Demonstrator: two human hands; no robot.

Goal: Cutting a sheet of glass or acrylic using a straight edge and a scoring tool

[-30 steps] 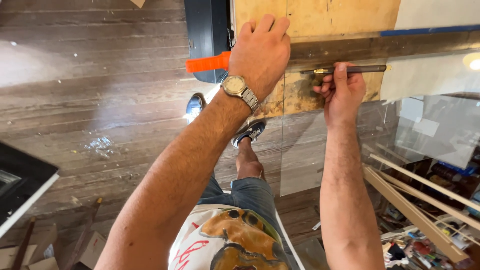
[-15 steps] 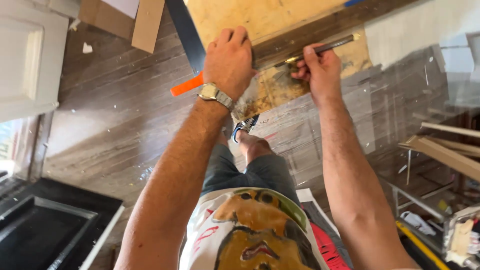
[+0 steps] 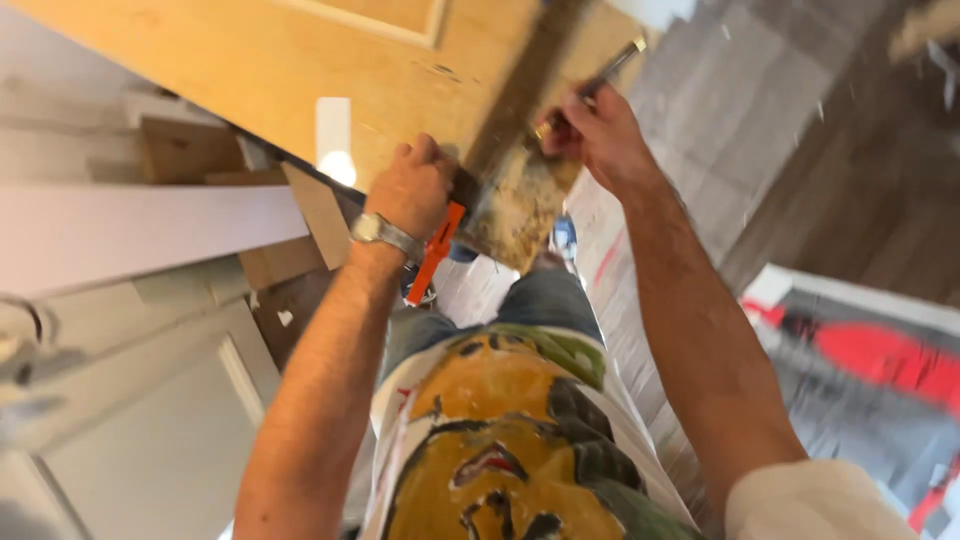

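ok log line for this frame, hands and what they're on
left hand: pressing orange-handled square on plywood board | right hand: gripping pencil, tip at the square's blade | view: blurred

bright daylight, glare patch on wood, heavy motion blur throughout

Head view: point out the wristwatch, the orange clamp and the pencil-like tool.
wristwatch [image 3: 385,232]: head view, on the metal band at the left wrist.
orange clamp [image 3: 432,258]: head view, middle of the orange bar.
pencil-like tool [image 3: 612,68]: head view, shaft above the right hand.
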